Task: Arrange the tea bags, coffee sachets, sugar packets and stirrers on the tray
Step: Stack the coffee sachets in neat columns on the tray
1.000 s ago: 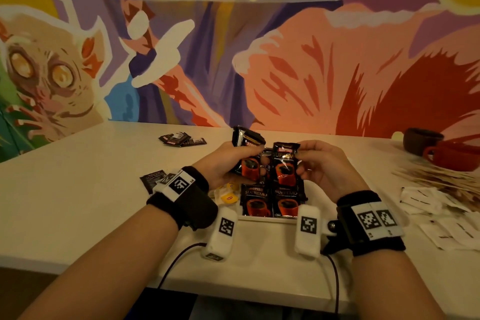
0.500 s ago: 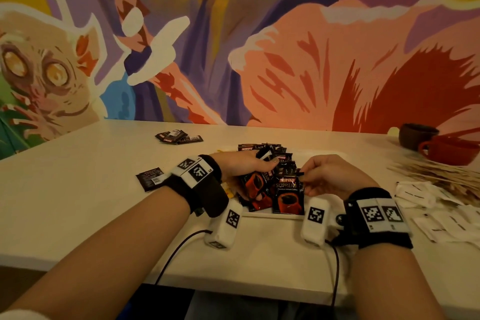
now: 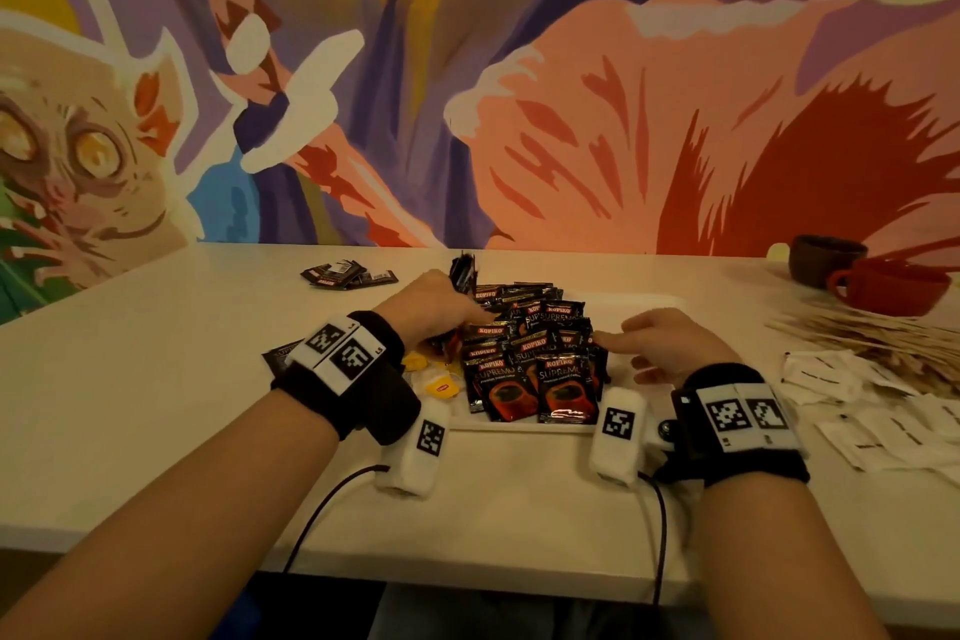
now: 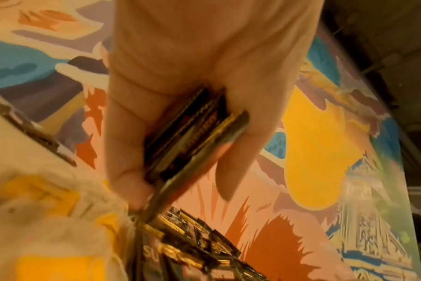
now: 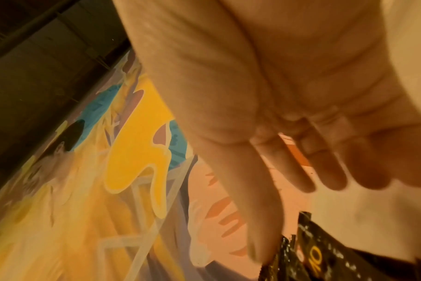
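Observation:
Black and red coffee sachets (image 3: 535, 359) lie fanned in overlapping rows on the white tray (image 3: 639, 304). My left hand (image 3: 441, 312) is at the tray's left side and grips a small stack of coffee sachets (image 4: 192, 136) between thumb and fingers. My right hand (image 3: 660, 343) hovers over the tray's right side with fingers straight, its thumb (image 5: 260, 218) touching the edge of a sachet (image 5: 308, 254). Yellow-tagged tea bags (image 3: 441, 382) lie left of the sachets. White sugar packets (image 3: 883, 411) and wooden stirrers (image 3: 872, 333) lie on the table at the right.
More coffee sachets (image 3: 345, 273) lie far left on the white table (image 3: 156, 379), and one (image 3: 275, 353) sits by my left wrist. A brown cup (image 3: 823, 257) and a red cup (image 3: 893, 286) stand at the far right. A painted wall runs behind the table.
Both hands came down from holding sachets up above the tray. The right hand let go of its sachets, which now lie in rows, while the left still holds a stack.

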`<state>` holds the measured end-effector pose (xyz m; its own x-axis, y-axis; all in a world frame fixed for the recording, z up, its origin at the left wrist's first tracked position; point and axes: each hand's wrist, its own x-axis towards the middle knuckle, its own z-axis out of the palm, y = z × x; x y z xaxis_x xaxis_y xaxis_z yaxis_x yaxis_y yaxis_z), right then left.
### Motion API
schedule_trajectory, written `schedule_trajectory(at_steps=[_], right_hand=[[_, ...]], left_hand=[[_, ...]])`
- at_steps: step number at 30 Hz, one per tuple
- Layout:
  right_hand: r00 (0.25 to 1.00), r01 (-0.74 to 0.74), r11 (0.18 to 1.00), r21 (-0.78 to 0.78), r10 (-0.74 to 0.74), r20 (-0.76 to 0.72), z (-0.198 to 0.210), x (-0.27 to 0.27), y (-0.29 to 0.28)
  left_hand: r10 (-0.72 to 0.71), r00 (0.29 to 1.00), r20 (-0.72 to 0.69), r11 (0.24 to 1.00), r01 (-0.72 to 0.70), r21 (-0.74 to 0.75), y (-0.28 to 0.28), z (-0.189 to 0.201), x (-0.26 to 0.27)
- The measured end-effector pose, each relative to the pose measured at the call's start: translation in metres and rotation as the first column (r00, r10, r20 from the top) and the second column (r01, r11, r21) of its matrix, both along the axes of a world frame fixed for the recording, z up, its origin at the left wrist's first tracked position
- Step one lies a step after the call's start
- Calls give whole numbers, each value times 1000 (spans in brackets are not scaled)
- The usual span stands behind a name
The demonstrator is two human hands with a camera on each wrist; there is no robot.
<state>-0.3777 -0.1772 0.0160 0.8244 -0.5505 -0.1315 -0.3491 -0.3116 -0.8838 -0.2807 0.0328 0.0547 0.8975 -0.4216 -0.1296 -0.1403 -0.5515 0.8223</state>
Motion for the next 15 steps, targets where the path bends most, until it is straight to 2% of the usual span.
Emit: schedule_trajectory(at_steps=[2,5,8,15], right_hand=[[992,-54,999,-11,52,-115,0,0,2],[971,-160,986,-45,149,-185,2,1,11],[966,-204,977,-58,192,-173,2,3,18],[959,-238,969,58,244,-145,2,10,29]], left_hand=[[-59,998,-15,984,61,168,4,0,-2],[-149,988,-32,935,152,319,3,-1,-4],[-189,981,-54,888,194,416,-3,-1,-9],[-237,969,76,805,152,573,-14,0,-9]])
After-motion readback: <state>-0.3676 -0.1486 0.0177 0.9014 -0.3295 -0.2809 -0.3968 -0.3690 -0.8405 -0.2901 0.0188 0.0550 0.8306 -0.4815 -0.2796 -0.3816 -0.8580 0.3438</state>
